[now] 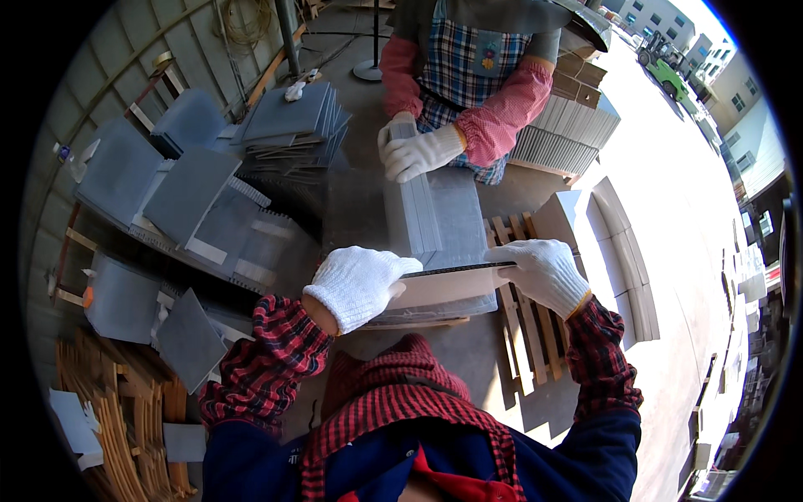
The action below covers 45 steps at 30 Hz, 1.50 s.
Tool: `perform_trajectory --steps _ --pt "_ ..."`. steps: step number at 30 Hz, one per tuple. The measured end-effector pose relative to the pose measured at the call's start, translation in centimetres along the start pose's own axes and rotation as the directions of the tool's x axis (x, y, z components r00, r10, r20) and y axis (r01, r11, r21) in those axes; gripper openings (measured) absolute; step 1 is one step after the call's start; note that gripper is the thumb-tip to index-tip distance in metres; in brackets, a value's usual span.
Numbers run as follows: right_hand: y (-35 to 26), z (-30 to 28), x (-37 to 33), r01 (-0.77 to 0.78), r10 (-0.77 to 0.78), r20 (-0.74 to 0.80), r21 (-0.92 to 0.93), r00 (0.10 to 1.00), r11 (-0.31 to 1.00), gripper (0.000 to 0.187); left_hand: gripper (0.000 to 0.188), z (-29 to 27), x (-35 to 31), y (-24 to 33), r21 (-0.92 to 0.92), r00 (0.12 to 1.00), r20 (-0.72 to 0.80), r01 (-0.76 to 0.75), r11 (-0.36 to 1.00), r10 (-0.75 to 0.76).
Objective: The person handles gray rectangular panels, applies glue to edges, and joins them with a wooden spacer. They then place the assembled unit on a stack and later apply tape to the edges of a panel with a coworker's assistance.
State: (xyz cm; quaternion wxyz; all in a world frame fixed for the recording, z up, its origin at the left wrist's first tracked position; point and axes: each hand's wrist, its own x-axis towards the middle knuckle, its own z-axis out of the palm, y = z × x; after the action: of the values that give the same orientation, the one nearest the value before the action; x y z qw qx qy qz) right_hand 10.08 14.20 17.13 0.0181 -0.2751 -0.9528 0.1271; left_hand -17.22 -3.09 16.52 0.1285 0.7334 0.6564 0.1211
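White-gloved left hand and right hand pinched opposite ends of one thin panel, held on edge at the near side of the grey counter. Across it, a co-worker's gloved hands rested on stacked grey strips. I saw a slatted wooden pallet right, grey sheets left, metal wall behind those, sunlit concrete outside.

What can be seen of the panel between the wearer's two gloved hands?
The panel is thin, flat and straight-edged, its material unclear. Its upper edge looks dark; the pale face below is turned toward the wearer and seems steeply tilted. The left hand grips one end, the right hand the other. Whether it touches the grey slabs beyond cannot be told.
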Motion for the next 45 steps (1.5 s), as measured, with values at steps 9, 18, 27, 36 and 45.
perform_trajectory --steps 9,18,27,36,45 --pt "-2.0 12.2 -5.2 -0.124 -0.077 -0.541 -0.325 0.837 0.938 0.060 0.055 7.1 -1.5 -0.3 0.320 0.863 -0.418 -0.154 0.935 0.285" --pt "-6.8 3.2 -9.0 -0.054 0.049 -0.181 -0.022 0.982 0.998 0.066 0.070 3.8 -6.1 1.9 -0.096 0.933 -0.295 -0.243 0.965 0.206" --pt "-6.3 2.1 -10.2 0.189 -0.217 -0.153 -0.176 0.964 0.966 0.060 0.068 3.0 -9.6 1.3 -0.162 0.982 -0.160 -0.122 0.979 0.096" --pt "-5.9 1.7 -9.4 0.074 -0.069 -0.130 0.030 0.989 0.997 0.037 0.082 2.3 -9.9 1.0 -0.254 0.992 -0.047 -0.123 0.959 0.115" --pt "-3.2 3.9 -8.0 -0.067 0.048 0.091 0.214 0.995 0.974 0.054 0.029 4.2 -6.5 -2.9 -0.455 0.927 0.135 -0.256 0.853 0.350"
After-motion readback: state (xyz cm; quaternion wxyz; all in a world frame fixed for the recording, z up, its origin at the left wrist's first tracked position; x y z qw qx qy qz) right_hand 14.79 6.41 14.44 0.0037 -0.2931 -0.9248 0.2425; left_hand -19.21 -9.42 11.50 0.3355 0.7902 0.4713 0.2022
